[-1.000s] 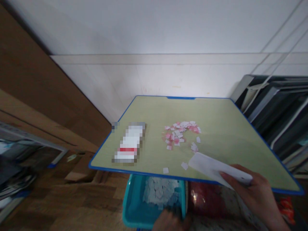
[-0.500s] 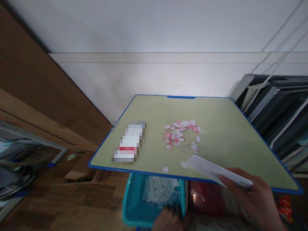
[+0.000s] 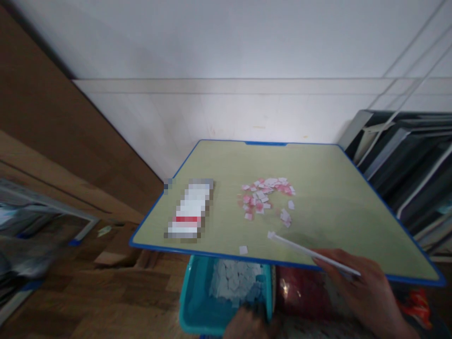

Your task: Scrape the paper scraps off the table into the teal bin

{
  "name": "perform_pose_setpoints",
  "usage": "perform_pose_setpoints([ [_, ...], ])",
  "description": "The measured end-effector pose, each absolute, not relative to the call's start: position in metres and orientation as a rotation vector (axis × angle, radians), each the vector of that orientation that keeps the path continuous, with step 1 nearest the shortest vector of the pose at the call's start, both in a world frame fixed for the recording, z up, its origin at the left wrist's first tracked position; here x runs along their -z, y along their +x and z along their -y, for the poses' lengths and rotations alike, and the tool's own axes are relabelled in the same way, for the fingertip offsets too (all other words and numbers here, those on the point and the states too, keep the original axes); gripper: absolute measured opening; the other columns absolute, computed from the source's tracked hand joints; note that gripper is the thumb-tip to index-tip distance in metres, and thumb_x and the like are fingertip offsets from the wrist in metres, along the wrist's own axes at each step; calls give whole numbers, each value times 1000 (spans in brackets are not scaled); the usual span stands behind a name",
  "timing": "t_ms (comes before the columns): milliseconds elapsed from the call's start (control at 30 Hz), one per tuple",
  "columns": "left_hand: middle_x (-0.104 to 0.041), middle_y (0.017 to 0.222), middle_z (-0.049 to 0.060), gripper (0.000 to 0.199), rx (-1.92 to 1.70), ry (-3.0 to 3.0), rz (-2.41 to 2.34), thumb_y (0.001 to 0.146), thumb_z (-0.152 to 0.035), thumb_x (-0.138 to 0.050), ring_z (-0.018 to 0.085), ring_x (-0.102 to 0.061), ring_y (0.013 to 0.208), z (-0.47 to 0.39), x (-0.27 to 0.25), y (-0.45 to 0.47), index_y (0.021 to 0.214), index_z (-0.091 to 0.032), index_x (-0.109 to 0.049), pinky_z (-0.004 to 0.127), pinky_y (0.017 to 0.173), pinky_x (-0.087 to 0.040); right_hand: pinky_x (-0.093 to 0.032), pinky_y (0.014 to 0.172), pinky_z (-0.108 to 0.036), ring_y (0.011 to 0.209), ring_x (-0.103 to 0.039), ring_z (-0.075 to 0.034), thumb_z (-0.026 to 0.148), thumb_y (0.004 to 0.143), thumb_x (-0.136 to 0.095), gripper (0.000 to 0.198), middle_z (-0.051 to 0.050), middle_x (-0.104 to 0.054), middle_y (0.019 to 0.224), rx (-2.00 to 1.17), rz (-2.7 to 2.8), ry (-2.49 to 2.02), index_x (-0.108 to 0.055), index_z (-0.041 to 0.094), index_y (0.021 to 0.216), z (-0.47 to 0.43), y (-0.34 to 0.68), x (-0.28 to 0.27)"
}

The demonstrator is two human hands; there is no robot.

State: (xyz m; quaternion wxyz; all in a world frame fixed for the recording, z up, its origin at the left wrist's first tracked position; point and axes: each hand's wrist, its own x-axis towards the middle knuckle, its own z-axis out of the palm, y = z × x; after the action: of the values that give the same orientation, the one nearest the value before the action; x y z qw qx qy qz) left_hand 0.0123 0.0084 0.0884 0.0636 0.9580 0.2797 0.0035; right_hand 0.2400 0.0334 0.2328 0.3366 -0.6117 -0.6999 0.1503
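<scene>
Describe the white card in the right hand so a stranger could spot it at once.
Start at the green table with the blue rim and go to its near right edge. There the right hand holds a long white card, seen nearly edge-on as a thin strip. It is far longer than the small pink and white paper scraps beyond it.

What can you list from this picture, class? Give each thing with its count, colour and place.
Green table with blue rim: one, centre.
Small paper pieces: many, pink and white, scattered mid-table.
Blurred flat pack: one, white with a red band, on the table's left.
Teal plastic bin: one, below the table's near edge, holding pale paper squares.
Dark framed panels: several, leaning at right.
White card: one, edge-on, its tip by a paper piece.
Right hand: holds the card.
Left hand: at the bin's near rim.
</scene>
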Motion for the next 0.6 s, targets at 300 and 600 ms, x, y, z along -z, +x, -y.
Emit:
perform_pose_setpoints([
  [300,-63,56,-1,26,-98,2928,-850,66,-32,-74,22,-55,37,-9,-83,13,86,-25,-59,30,37,-47,-58,69,-25,72,-72,-19,23,88,-44,29,-2,-76,82,-404,1878,-1489,-73,26,87,-31,221,-230],
  [600,-63,56,-2,28,-197,2945,-858,64,-32,-76,23,-56,37,-7,-82,12,85,-25,-58,31,35,-48,-58,62,-21,65,-72,-17,29,86,-51,22,1,-76,76,-268,1721,-1526,-72,25,83,-33,218,-229],
])
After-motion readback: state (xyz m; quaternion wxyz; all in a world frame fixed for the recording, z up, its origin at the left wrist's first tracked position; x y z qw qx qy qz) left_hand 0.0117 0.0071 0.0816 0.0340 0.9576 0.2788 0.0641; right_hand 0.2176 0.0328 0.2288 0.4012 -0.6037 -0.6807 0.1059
